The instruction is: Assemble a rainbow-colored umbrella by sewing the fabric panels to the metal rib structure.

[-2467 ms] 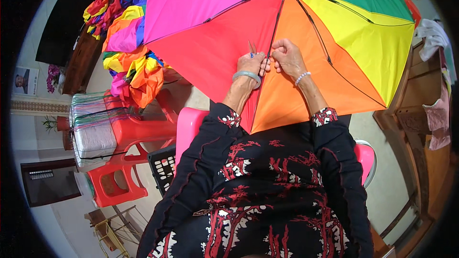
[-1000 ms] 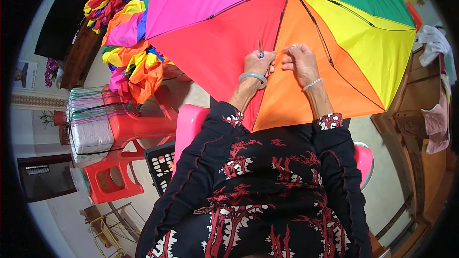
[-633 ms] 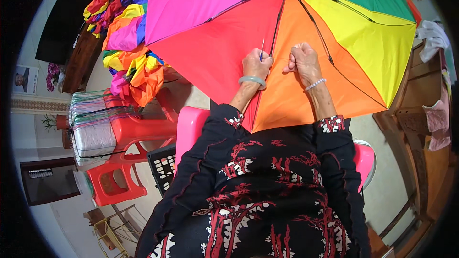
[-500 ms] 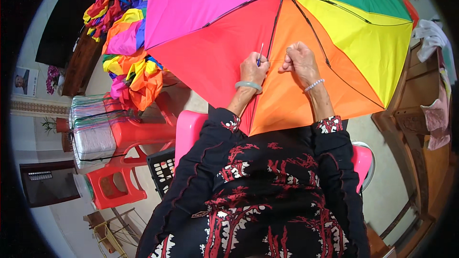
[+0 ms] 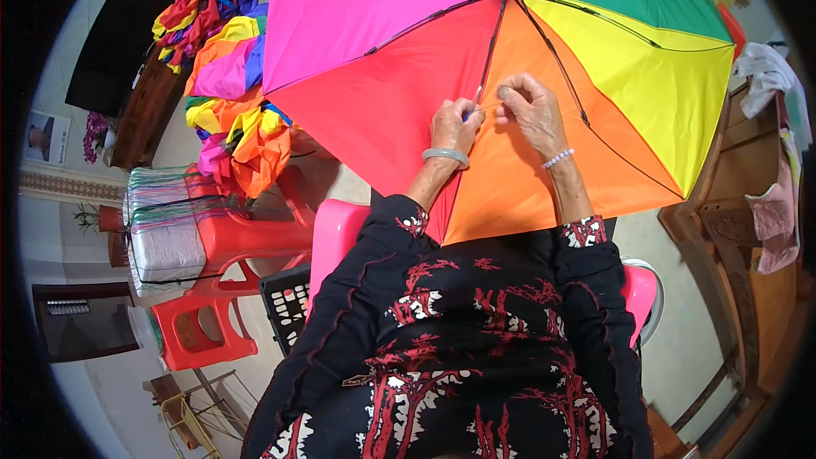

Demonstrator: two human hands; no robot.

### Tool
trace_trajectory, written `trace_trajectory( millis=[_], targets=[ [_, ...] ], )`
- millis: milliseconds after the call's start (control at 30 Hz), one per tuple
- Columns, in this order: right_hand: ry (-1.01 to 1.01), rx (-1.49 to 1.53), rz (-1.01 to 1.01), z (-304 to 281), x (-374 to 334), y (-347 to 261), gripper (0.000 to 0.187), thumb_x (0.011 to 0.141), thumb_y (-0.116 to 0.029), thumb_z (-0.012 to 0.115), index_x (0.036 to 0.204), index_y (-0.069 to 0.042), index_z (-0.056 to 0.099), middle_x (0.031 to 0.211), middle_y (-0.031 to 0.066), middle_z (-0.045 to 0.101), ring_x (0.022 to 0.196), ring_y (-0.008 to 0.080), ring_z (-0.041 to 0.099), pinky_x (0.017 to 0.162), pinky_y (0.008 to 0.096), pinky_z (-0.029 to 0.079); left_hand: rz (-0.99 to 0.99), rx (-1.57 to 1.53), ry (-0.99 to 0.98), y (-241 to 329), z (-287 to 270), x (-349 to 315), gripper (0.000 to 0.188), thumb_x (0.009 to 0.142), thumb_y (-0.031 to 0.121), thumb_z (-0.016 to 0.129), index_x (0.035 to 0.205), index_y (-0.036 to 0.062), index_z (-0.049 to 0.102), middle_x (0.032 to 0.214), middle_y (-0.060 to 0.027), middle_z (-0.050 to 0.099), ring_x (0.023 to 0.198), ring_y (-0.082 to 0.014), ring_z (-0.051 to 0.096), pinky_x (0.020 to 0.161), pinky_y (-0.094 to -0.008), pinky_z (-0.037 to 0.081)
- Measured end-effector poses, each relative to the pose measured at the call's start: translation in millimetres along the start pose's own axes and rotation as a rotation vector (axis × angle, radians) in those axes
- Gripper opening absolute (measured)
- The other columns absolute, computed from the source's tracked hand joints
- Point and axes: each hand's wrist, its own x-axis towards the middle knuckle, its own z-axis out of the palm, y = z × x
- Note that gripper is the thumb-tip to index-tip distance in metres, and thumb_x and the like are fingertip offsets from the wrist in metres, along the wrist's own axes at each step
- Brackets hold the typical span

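An open rainbow umbrella (image 5: 374,89) lies across my lap with its inside and dark ribs facing me. My left hand (image 5: 454,132) is closed at the rib (image 5: 492,47) along the seam between the red and orange panels. In it is a small blue-handled tool (image 5: 467,116), mostly hidden by the fingers. A thin thread (image 5: 487,107) runs from there to my right hand (image 5: 533,112), which pinches it over the orange panel. Whether a needle is also in that pinch is too small to tell.
At the left, colourful umbrella cloth (image 5: 229,89) is heaped up. Below it, a red plastic stool (image 5: 229,234) bears a white wrapped bundle (image 5: 166,246) with coloured strings. A black basket (image 5: 285,306) stands beside my pink chair (image 5: 334,234). Carved wooden furniture (image 5: 735,195) stands at the right.
The blue tool's metal tip, upright above my left hand before, now lies along the rib and barely shows. My right hand has turned slightly, its fingers less curled, and the thread now slants.
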Motion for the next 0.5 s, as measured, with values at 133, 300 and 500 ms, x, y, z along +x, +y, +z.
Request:
trace_trajectory(
  millis=[133,300,500],
  targets=[
    [0.003,-0.218,0.080,-4.0,-0.4,6.2,0.009,0.085,-0.009,0.055,0.084,-0.001,0.053,0.069,0.0046,0.057,0.055,0.0092,0.056,0.049,0.0222,0.049,-0.262,-0.338,-0.019,9.3,-6.4,0.6,0.017,0.079,0.015,0.062,0.078,-0.0016,0.059,0.065,-0.0071,0.058,0.045,-0.0117,0.053,0.045,-0.0279,0.043],
    [0.059,-0.048,0.272,11.4,-4.1,16.8,0.008,0.082,-0.007,0.055,0.079,-0.001,0.050,0.066,0.0057,0.056,0.052,0.0113,0.056,0.044,0.0234,0.049,-0.385,-0.372,-0.010,13.1,-10.0,3.1,0.018,0.080,0.015,0.060,0.074,-0.0021,0.057,0.057,-0.0066,0.057,0.042,-0.0115,0.052,0.039,-0.0272,0.040],
    [0.079,0.077,0.304,25.4,-0.3,29.6,0.006,0.078,-0.004,0.054,0.078,-0.001,0.049,0.064,0.0063,0.056,0.049,0.0135,0.057,0.039,0.0233,0.048,-0.456,-0.518,-0.037,10.2,-12.6,5.5,0.019,0.080,0.015,0.058,0.074,-0.0017,0.057,0.052,-0.0075,0.056,0.039,-0.0124,0.053,0.035,-0.0277,0.039]
  ],
)
